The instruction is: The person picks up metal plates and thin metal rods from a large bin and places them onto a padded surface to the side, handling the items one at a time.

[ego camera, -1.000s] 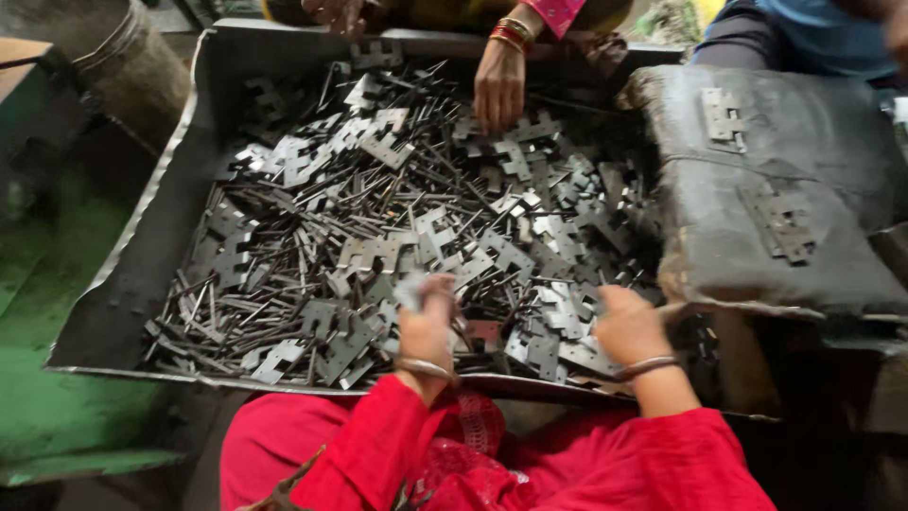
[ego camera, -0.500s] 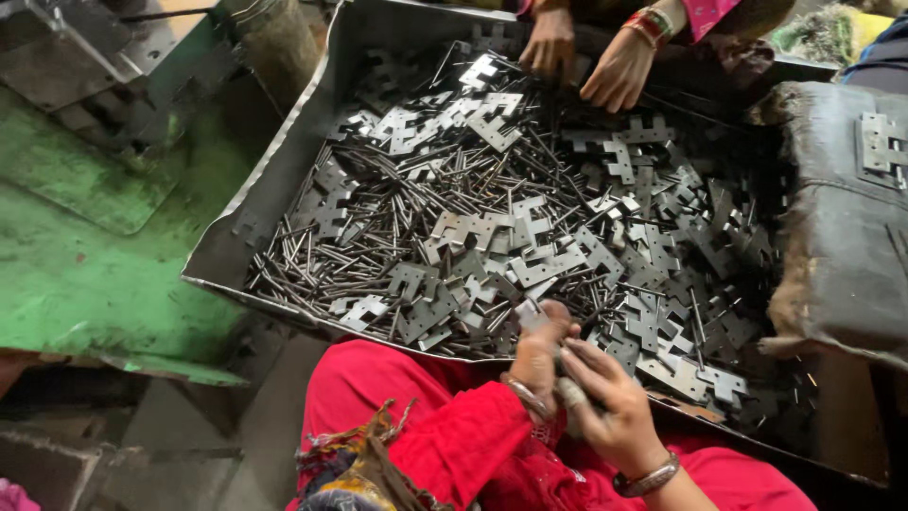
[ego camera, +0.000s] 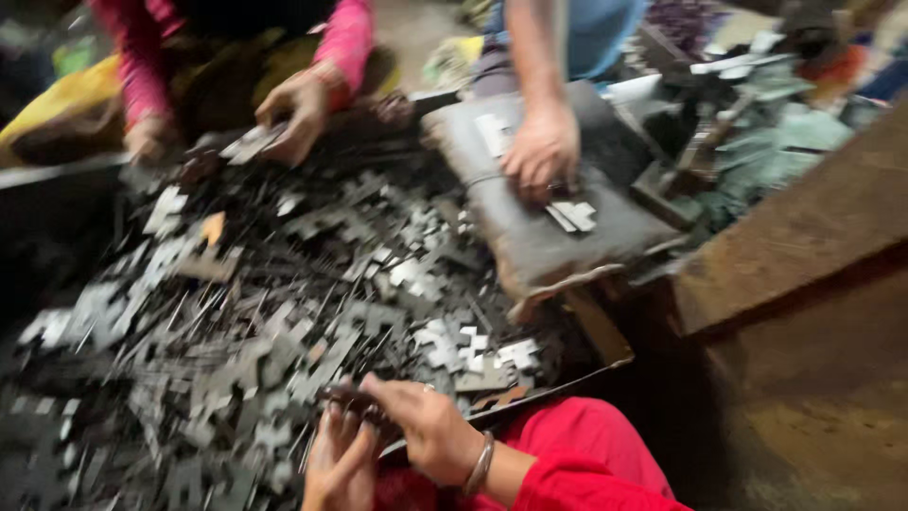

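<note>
My left hand [ego camera: 339, 462] and my right hand [ego camera: 421, 426] meet at the near edge of a large metal tray [ego camera: 605, 350]. Together they grip a small dark metal piece [ego camera: 348, 397] just above the heap. The tray is piled with several flat grey metal hinge plates [ego camera: 445, 345] and thin metal pins [ego camera: 180, 331]. A bangle circles my right wrist, and my red sleeve [ego camera: 586, 464] shows below. The picture is blurred by motion.
A person in pink sleeves has a hand [ego camera: 298, 109] on plates at the tray's far side. Another person's hand [ego camera: 541, 147] presses on a grey padded block [ego camera: 549, 213] holding plates [ego camera: 572, 216]. A brown slab [ego camera: 804, 227] and machinery [ego camera: 757, 123] stand at right.
The view has swung right and closer. My hands stay together on the small piece at the tray's near edge. The padded block and a third person's hand have come into view.
</note>
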